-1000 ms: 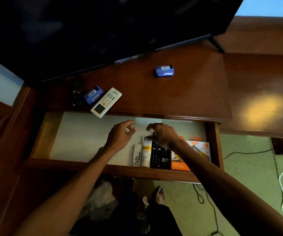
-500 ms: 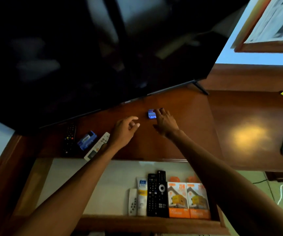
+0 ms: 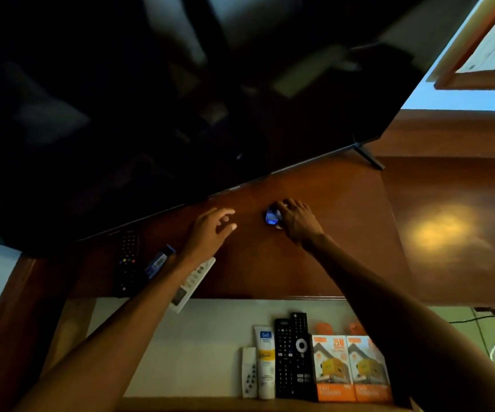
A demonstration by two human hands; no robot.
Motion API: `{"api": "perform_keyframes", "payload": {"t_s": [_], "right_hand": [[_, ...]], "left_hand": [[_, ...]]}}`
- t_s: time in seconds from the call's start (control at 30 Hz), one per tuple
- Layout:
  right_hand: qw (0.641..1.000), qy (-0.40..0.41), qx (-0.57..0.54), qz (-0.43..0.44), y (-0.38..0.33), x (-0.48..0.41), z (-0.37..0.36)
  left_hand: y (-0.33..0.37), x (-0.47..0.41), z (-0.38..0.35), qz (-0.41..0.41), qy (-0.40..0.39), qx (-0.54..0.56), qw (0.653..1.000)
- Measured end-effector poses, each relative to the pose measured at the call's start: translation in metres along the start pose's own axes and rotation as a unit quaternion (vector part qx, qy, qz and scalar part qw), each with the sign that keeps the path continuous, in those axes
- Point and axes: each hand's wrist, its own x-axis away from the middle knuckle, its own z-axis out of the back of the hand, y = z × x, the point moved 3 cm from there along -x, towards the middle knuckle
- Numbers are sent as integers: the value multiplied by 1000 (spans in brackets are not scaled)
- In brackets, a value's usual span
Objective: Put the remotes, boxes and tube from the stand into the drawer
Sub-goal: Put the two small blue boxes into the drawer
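Our right hand (image 3: pixel 295 219) had its fingers clamped on one small blue box (image 3: pixel 272 217) on the dark wooden stand (image 3: pixel 344 233); our left hand (image 3: pixel 210 233), at its nine o'clock, hovered with fingers spread. A second blue box (image 3: pixel 159 261), one black remote (image 3: pixel 127 260) and one white remote (image 3: pixel 192 282) remained there. The open drawer (image 3: pixel 180 352) at six o'clock held two black remotes (image 3: pixel 293 355), two orange boxes (image 3: pixel 350 367), one white tube (image 3: pixel 265 364) and one small white remote (image 3: pixel 249 371).

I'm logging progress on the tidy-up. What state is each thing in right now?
drawer: open.
right hand: closing on small blue box, on the stand.
left hand: open, empty.
second blue box: on stand.
white remote: on stand, overhanging the drawer.
dark remote: on stand.
tube, two black remotes, orange boxes: in drawer.
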Motion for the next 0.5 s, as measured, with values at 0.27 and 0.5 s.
{"api": "perform_keyframes", "payload": {"t_s": [0.27, 0.5], "right_hand": [[993, 9, -91, 72, -92, 13, -7], [988, 6, -133, 84, -147, 17, -14]], "left_hand": [[-69, 86, 62, 97, 64, -85, 990], [-102, 108, 70, 145, -18, -103, 984]]}}
